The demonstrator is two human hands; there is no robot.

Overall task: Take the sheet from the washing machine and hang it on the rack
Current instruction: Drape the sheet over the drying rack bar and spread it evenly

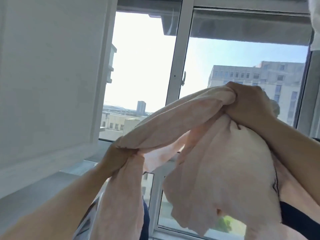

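Pink sheet [204,153] bunched between both grips, long axis running 8-to-2 o'clock: left hand [119,158] clenches the low end, right hand [249,104] clenches the high end, rack unseen.

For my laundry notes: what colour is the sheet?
Pale pink, plain, as far as visible; the sheet shows best in the head view.

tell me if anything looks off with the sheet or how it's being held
The pink sheet is bunched and twisted into a rope between the left hand and right hand, not spread flat. No tear or stain shows. The rack is not clearly in view, so it isn't hung yet.
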